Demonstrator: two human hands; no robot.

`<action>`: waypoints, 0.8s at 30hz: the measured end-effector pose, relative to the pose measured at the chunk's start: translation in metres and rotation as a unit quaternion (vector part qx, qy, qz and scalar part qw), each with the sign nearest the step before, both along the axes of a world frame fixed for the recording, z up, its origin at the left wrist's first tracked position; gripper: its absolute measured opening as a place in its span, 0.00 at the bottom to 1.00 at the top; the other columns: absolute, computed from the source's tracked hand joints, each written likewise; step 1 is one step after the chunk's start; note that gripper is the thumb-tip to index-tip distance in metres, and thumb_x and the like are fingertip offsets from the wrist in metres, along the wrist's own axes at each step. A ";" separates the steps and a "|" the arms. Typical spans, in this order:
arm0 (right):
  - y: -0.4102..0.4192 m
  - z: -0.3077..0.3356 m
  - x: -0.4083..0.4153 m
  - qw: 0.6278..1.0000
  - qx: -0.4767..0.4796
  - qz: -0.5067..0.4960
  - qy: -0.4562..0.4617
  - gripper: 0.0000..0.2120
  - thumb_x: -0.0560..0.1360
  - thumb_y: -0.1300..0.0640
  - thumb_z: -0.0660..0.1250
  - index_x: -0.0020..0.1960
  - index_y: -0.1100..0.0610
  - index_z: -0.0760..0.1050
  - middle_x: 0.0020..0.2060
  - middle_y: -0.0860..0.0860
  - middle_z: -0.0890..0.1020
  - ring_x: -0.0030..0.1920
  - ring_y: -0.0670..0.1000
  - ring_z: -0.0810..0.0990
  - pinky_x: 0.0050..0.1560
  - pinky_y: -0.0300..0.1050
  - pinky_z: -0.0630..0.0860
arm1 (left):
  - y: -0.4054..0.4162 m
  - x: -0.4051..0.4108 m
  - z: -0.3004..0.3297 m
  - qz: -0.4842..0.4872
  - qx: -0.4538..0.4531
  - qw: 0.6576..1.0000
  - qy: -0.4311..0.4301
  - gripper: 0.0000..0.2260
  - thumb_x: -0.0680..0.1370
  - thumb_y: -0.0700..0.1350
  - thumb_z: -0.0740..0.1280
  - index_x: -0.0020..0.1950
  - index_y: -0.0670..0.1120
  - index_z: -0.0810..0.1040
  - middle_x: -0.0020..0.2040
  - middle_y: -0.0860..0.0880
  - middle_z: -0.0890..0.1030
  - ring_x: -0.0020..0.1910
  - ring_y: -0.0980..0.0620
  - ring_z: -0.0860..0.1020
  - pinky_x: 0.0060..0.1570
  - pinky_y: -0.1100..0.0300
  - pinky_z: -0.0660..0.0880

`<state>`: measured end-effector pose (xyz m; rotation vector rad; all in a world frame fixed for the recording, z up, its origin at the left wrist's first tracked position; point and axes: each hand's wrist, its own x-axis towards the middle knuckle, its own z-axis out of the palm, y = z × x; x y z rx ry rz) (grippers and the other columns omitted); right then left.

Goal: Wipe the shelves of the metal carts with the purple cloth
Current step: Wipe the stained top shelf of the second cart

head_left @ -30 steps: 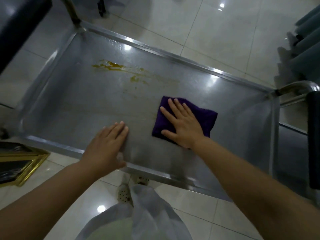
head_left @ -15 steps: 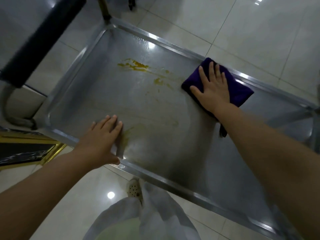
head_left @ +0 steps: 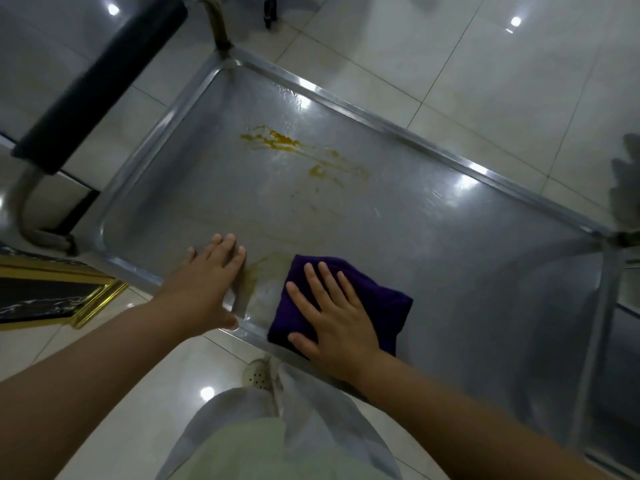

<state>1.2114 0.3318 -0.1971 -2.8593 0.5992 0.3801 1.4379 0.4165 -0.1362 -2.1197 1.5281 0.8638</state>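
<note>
The metal cart's top shelf [head_left: 433,237] is a shallow steel tray with a raised rim. A yellow-orange stain [head_left: 277,140] is smeared across its far left part, and a fainter yellowish smear [head_left: 258,271] lies near the front rim. The purple cloth [head_left: 377,299] lies folded on the shelf by the front rim. My right hand [head_left: 332,317] presses flat on the cloth with fingers spread. My left hand [head_left: 207,285] rests flat on the front rim, just left of the cloth, holding nothing.
The cart's black padded handle [head_left: 97,81] on a curved steel tube stands at the upper left. A gold-framed dark panel [head_left: 52,292] lies on the tiled floor at left. Another steel frame [head_left: 602,341] adjoins the shelf at right. My legs and a shoe [head_left: 258,375] are below the front rim.
My right hand has slid the purple cloth from the far rim back to the front rim, next to my left hand. The left hand has stayed on the front rim.
</note>
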 end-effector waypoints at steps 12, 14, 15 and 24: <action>-0.201 0.003 0.077 0.992 -0.035 -0.123 -0.010 0.35 0.77 0.32 0.48 0.79 0.44 0.44 0.78 0.51 0.42 0.78 0.52 0.39 0.76 0.49 0.37 | 0.000 0.003 -0.003 0.000 0.008 1.000 0.016 0.51 0.71 0.63 0.68 0.75 0.49 0.32 0.71 0.49 0.27 0.69 0.51 0.29 0.71 0.52 0.37; -0.225 0.003 0.091 0.986 -0.043 -0.159 -0.005 0.35 0.78 0.33 0.48 0.79 0.45 0.42 0.78 0.52 0.40 0.77 0.52 0.38 0.76 0.50 0.36 | 0.001 0.004 -0.003 -0.001 0.002 1.000 0.017 0.52 0.71 0.63 0.67 0.73 0.49 0.29 0.69 0.49 0.26 0.67 0.52 0.28 0.70 0.53 0.36; -0.233 0.004 0.096 0.984 -0.049 -0.171 -0.005 0.35 0.78 0.33 0.47 0.79 0.46 0.42 0.78 0.52 0.39 0.77 0.52 0.37 0.76 0.50 0.36 | 0.001 0.005 -0.004 0.000 -0.002 1.000 0.018 0.51 0.71 0.64 0.68 0.71 0.49 0.28 0.68 0.49 0.26 0.67 0.52 0.28 0.69 0.53 0.35; -0.160 0.002 0.095 0.981 -0.043 -0.187 -0.010 0.35 0.78 0.33 0.46 0.79 0.47 0.41 0.78 0.53 0.40 0.77 0.54 0.37 0.76 0.51 0.36 | 0.002 0.012 0.001 -0.008 -0.022 0.999 0.037 0.52 0.70 0.64 0.68 0.76 0.49 0.33 0.75 0.48 0.30 0.74 0.48 0.33 0.73 0.49 0.41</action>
